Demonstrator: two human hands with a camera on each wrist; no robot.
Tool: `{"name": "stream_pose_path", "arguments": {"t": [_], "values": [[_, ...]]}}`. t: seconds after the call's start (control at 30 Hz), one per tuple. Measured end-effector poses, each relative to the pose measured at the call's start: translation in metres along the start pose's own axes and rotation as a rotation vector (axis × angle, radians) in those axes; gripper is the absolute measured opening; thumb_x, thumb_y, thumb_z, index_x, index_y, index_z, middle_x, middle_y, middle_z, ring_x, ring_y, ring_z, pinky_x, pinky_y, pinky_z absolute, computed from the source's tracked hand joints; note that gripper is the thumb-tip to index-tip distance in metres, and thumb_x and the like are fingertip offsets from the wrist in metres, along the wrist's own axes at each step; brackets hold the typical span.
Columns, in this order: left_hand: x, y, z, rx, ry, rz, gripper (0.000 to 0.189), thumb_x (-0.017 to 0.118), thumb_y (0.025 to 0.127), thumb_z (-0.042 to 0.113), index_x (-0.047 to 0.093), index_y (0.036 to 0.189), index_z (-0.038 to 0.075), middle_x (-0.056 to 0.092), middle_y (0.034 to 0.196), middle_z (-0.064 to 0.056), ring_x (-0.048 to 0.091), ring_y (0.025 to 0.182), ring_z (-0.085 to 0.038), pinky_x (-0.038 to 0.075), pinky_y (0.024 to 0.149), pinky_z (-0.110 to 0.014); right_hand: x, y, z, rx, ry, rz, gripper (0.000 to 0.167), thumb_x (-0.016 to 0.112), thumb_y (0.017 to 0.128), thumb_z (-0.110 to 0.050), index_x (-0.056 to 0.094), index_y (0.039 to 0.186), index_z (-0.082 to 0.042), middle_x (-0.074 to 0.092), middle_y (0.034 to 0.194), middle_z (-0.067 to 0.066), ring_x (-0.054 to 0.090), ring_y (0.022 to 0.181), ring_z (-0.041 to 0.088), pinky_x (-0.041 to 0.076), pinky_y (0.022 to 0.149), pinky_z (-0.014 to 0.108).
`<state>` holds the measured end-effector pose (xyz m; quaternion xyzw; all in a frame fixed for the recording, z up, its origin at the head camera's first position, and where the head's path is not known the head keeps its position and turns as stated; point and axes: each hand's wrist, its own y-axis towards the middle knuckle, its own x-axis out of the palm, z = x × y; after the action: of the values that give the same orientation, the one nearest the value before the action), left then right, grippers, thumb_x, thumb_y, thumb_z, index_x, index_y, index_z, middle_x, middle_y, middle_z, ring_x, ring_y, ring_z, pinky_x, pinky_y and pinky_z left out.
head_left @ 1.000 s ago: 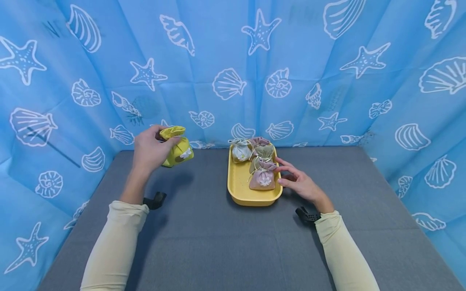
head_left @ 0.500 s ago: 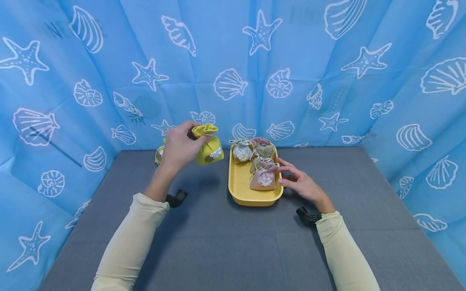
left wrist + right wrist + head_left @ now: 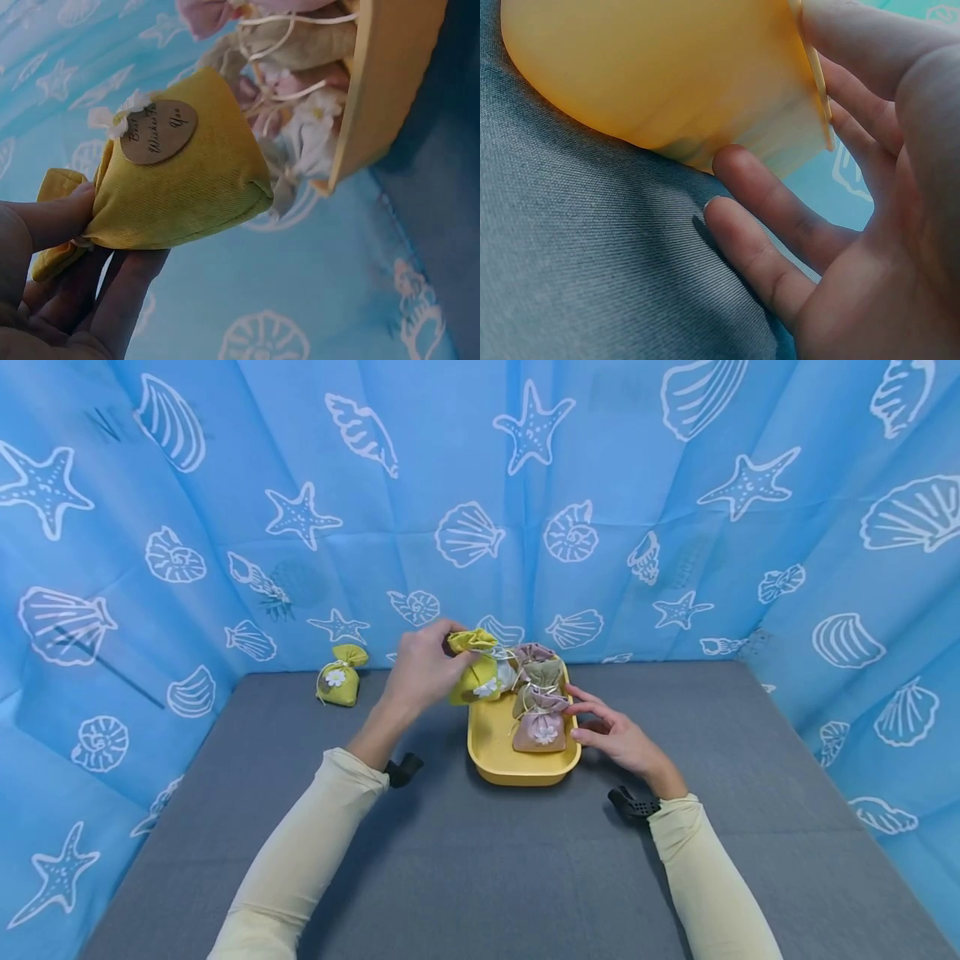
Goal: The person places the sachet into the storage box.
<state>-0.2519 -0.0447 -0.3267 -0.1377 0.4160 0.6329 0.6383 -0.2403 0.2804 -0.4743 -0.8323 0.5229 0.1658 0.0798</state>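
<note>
My left hand (image 3: 429, 667) pinches a yellow drawstring pouch (image 3: 474, 681) by its gathered neck, over the left rim of a yellow tray (image 3: 498, 768). In the left wrist view the pouch (image 3: 184, 172) shows a round brown label and a white flower. My right hand (image 3: 618, 739) is at the tray's right side, fingers loosely extended; in the right wrist view its fingertips lie along the tray's rim and outer wall (image 3: 660, 67). Inside the tray are a pink pouch (image 3: 540, 735) with a white flower, an olive pouch (image 3: 545, 673), another pink pouch (image 3: 534, 652) and a partly hidden white pouch (image 3: 506, 675).
A yellow-green pouch (image 3: 339, 681) with a white flower stands on the grey cloth-covered table (image 3: 480, 860) at the back left. A blue curtain (image 3: 405, 460) with shell and starfish prints hangs behind and along both sides.
My left hand has carried the yellow pouch rightward from the table's left part to the tray, uncovering the yellow-green pouch behind. My right hand has stayed at the tray's side.
</note>
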Motion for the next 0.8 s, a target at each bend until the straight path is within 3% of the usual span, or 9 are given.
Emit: {"name": "stream_pose_path", "arguments": {"t": [0.23,0.4,0.57,0.8], "values": [[0.024,0.012,0.003,-0.079,-0.002,-0.08,0.029,0.077,0.091,0.021,0.07,0.117,0.011,0.074,0.1,-0.005,0.068,0.082,-0.017,0.055,0.064,-0.028,0.0,0.0,0.001,0.001,-0.035,0.005,0.038,0.064,0.102,-0.021,0.058,0.138,-0.012,0.017,0.173,-0.001,0.043,0.141,0.042,0.051,0.096,0.022],[0.042,0.019,0.001,-0.116,-0.009,-0.119,0.029,0.08,0.089,0.018,0.07,0.115,0.01,0.074,0.101,-0.006,0.068,0.08,-0.016,0.055,0.062,-0.025,0.0,0.0,0.0,0.012,-0.025,0.008,0.038,0.065,0.101,-0.023,0.059,0.137,-0.013,0.018,0.173,-0.003,0.036,0.148,0.041,0.052,0.094,0.021],[0.058,0.022,-0.004,-0.155,-0.009,-0.151,0.03,0.082,0.087,0.017,0.07,0.114,0.011,0.073,0.098,-0.006,0.068,0.078,-0.016,0.055,0.06,-0.024,0.0,0.0,0.0,0.009,-0.018,0.008,0.037,0.065,0.101,-0.023,0.059,0.136,-0.012,0.018,0.172,-0.003,0.014,0.159,0.036,0.051,0.094,0.016],[0.074,0.025,-0.011,-0.139,0.104,-0.19,0.034,0.083,0.086,0.021,0.07,0.117,0.013,0.074,0.102,-0.005,0.068,0.082,-0.018,0.054,0.064,-0.028,-0.001,0.0,0.001,0.009,-0.016,0.005,0.035,0.064,0.101,-0.019,0.059,0.135,-0.012,0.017,0.173,-0.003,0.014,0.159,0.037,0.051,0.094,0.016]]}}
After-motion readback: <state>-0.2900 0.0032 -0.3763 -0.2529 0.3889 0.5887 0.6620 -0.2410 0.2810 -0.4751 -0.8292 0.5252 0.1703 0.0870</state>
